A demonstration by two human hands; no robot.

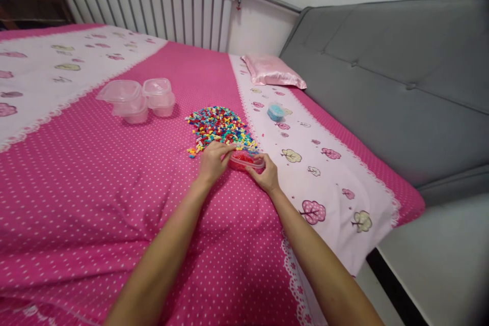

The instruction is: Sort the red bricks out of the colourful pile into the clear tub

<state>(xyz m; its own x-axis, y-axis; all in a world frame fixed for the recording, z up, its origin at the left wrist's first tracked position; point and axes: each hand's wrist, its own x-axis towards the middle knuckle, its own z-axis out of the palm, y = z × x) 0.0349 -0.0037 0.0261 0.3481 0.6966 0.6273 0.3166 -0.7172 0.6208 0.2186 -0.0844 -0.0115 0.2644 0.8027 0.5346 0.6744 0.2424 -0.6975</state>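
Observation:
A heap of small multicoloured beads [218, 126] lies on the pink dotted bedsheet [95, 188]. Just in front of the heap sits a small clear plastic container [244, 161] holding red beads. My left hand [213, 161] rests at the near edge of the heap, fingers curled and pinched together beside the container's rim; what they pinch is too small to make out. My right hand [266, 173] grips the container's right side, fingers curved round its edge.
Two empty clear plastic tubs [137, 98] stand to the far left of the heap. A small container of blue beads [275, 111] sits on the white printed strip. A pink satin pillow [272, 71] lies by the grey headboard [382, 71]. The bed's edge drops off at right.

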